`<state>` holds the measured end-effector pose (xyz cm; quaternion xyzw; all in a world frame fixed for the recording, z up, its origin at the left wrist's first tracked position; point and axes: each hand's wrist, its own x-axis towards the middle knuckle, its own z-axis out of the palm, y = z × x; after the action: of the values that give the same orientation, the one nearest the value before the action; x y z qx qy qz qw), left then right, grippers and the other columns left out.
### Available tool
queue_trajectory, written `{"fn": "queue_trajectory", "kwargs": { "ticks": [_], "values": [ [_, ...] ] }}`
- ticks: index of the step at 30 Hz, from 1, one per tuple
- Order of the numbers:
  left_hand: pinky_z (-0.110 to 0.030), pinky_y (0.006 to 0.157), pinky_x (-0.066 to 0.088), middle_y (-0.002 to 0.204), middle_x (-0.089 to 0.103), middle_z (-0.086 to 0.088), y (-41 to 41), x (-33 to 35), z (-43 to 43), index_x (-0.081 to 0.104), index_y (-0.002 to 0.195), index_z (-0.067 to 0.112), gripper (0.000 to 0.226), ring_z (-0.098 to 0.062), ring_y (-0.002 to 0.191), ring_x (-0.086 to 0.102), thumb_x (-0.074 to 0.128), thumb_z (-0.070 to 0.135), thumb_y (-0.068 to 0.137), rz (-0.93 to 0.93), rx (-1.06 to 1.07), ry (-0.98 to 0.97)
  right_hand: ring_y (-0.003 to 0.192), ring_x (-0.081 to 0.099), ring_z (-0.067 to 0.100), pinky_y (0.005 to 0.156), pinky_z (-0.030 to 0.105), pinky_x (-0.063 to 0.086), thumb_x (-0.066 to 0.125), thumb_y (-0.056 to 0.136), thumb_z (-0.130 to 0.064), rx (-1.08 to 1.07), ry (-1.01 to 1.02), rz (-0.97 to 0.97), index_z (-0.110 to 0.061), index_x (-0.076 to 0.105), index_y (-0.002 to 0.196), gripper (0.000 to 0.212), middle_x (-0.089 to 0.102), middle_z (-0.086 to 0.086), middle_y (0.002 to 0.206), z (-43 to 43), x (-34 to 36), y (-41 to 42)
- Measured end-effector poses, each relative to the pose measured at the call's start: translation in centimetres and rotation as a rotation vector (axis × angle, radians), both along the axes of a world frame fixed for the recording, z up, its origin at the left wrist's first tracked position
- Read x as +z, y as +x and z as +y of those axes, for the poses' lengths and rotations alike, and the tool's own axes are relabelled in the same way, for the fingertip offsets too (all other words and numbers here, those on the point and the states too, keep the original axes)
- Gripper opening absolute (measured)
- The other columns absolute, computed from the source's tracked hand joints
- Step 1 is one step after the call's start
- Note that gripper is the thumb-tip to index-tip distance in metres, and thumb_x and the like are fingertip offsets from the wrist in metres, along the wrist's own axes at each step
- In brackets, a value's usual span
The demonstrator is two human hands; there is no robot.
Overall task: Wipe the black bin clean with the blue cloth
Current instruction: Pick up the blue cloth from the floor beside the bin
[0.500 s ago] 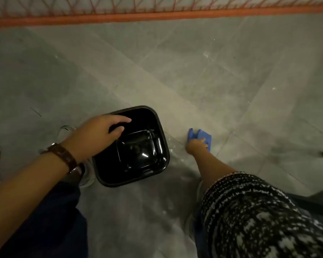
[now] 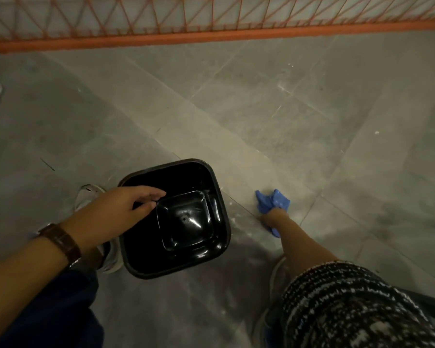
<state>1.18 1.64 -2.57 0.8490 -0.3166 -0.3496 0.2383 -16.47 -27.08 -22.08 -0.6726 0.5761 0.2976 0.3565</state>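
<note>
Spotter: Floor worries me most. It is grey tile, dusty and speckled with pale grit, and the blue cloth is down on it, just right of the black bin.

Cleaner: So it may carry grit into the bin?

Spotter: That is my guess. Whatever the cloth picks up there could smear or scratch that glossy inside.

Cleaner: And the bin itself?

Spotter: It stands upright and open. A shoe is touching or just beside its left wall; I cannot tell which. The bin looks light, so a firm wipe could slide or tip it unless it is steadied.

Cleaner: The left hand is there.

Spotter: It is over the left rim, fingers nearly straight, nothing in them. Whether they press the rim, I cannot tell. If they only hover, the bin is free to skate.

Cleaner: Right hand?

Spotter: Bunched round the cloth, fingers hidden in the folds. A wad like that offers a small face, so the corners and the stepped bottom may get missed.

Cleaner: Anything smaller?

Spotter: The watch on the left wrist could knock the rim if that arm dips in.
</note>
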Motion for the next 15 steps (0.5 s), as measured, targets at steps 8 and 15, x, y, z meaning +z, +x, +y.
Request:
{"fn": "queue_trajectory", "kwargs": {
  "ticks": [8, 15],
  "values": [
    [-0.023, 0.093, 0.042, 0.12, 0.062, 0.0, -2.2, 3.0, -1.7, 0.055, 0.126, 0.021, 0.036, -0.013, 0.108, 0.058, 0.058, 0.023, 0.09, 0.019, -0.022, 0.082, 0.066, 0.065, 0.019, 0.054, 0.023, 0.049, 0.064, 0.08, -0.024, -0.45, -0.2, -0.579, -0.01, 0.07, 0.088, 0.017, 0.071, 0.005, 0.079, 0.9, 12.1, 1.7],
    [-0.023, 0.092, 0.041, 0.128, 0.058, -0.006, -7.0, 4.8, 0.6, 0.052, 0.129, 0.016, 0.039, -0.019, 0.114, 0.056, 0.057, 0.024, 0.091, 0.081, -0.036, 0.164, 0.058, 0.061, 0.015, 0.054, 0.028, 0.05, 0.064, 0.082, -0.009, -0.571, -0.207, -0.987, 0.001, 0.059, 0.086, 0.011, 0.055, 0.011, 0.072, 0.6, 27.9, 8.1]
  ]
}}
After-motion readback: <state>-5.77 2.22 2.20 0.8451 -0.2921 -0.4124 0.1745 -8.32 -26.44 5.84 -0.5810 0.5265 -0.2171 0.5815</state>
